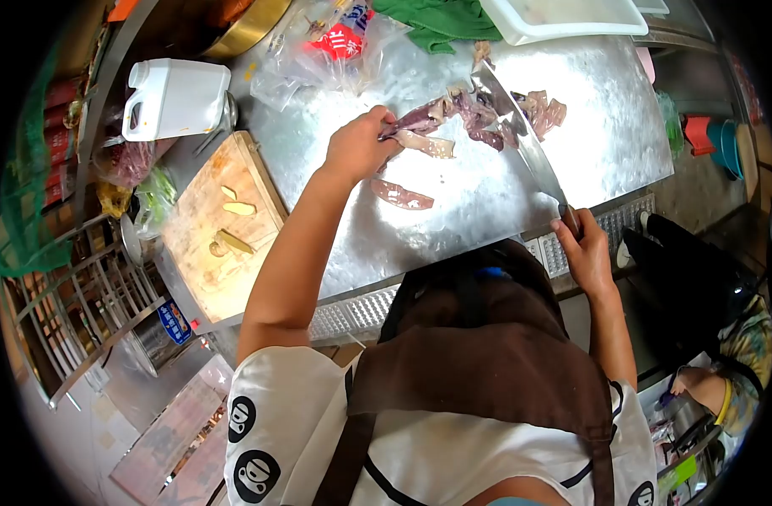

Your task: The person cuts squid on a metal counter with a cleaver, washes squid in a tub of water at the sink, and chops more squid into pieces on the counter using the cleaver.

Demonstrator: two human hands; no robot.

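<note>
My left hand (362, 145) is closed on one end of a strip of dark reddish meat (421, 116) that stretches to the right over the metal table (470, 198). In my right hand (587, 251) is the handle of a large knife (531, 152). Its blade points up and away, lying across the meat near its right part. Cut pieces (544, 113) rest just right of the blade. A pale strip (428, 145) lies beside my left hand, and a separate pinkish slice (402, 195) is nearer to me.
At the left, a wooden board (202, 211) bears yellowish slices, with a white jug (184, 97) behind it. Plastic bags (327, 51), a green cloth (441, 21) and a white tray (563, 24) line the far side. Another person's arm (704, 393) shows at the lower right.
</note>
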